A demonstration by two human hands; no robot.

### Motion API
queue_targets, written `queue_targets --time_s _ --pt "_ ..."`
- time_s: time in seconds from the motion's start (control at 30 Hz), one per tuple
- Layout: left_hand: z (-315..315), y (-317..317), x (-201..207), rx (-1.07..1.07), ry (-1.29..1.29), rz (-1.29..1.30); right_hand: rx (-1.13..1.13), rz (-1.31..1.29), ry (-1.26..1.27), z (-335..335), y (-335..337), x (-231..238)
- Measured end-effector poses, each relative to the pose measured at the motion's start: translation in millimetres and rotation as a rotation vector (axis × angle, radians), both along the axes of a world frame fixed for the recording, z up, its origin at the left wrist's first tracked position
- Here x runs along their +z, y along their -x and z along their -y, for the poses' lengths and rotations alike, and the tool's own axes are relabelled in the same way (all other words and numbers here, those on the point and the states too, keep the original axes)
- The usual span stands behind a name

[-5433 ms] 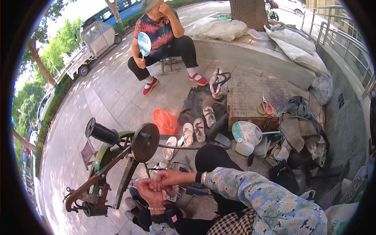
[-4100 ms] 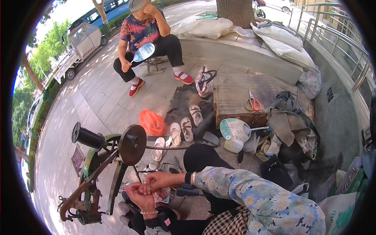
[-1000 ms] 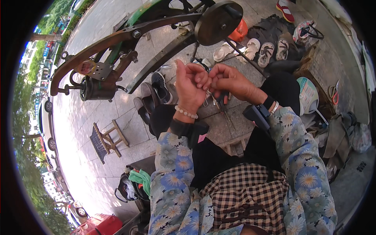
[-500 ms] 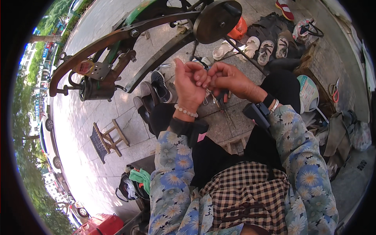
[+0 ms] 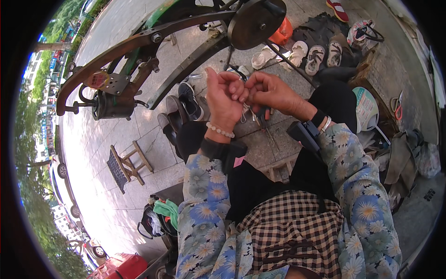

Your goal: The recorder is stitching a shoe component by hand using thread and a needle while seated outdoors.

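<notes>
Both of my hands are raised together above my knees, over the paving. My left hand [image 5: 225,100] has its fingers curled in toward the palm and its thumb pointing up. Against those fingertips, my right hand [image 5: 272,95] pinches with thumb and forefinger. Whatever lies between the fingers is too small or hidden to make out. Beneath the hands on the ground are several small hand tools [image 5: 260,116], partly covered by the fingers. A dark sneaker [image 5: 189,102] stands just left of my left hand.
A cast-iron sewing machine [image 5: 116,88] with a round wheel [image 5: 257,25] rises ahead and left. Several sandals [image 5: 316,60] lie at the far right. A folding stool [image 5: 130,165] stands left. Red-handled scissors [image 5: 397,107] and a hand fan [image 5: 367,109] are at the right.
The two hands stay pressed together in nearly the same place, with only slight finger movement. The view has shifted a little. A car at the far left has moved lower in the picture.
</notes>
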State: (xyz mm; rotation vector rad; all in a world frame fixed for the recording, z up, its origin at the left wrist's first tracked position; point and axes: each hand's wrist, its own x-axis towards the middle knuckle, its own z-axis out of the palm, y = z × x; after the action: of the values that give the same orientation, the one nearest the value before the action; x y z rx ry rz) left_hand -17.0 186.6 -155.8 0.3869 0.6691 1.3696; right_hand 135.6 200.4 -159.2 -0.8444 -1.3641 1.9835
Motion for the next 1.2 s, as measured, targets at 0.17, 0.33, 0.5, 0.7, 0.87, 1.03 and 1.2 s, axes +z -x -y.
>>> queue_targets --time_s 0.17,0.33,0.5,0.7,0.87,1.03,1.2 --pt "-0.1 -0.7 0.1 -0.001 -0.003 -0.002 0.004 0.036 0.027 0.1 0.5 2.4" --pt "0.7 -2.6 1.5 0.009 -0.019 -0.071 -0.009 0.029 0.014 -0.3 0.8 1.0" --pt "0.1 -1.5 1.5 0.003 -0.013 -0.049 0.002 0.014 0.015 -0.9 0.4 0.5" --pt "-0.9 -0.4 1.4 -0.012 -0.002 0.003 0.005 0.015 0.007 -0.7 -1.7 -0.4" --pt "-0.3 2.2 2.4 -0.023 -0.002 0.051 0.007 -0.01 0.008 -0.6 0.1 -0.4" --pt "-0.2 -0.2 4.5 -0.013 0.015 -0.014 0.01 0.004 0.035 -0.5 0.2 1.0" --pt "0.0 -0.6 1.9 -0.013 -0.004 -0.066 0.016 0.043 0.016 -1.5 0.6 -0.3"
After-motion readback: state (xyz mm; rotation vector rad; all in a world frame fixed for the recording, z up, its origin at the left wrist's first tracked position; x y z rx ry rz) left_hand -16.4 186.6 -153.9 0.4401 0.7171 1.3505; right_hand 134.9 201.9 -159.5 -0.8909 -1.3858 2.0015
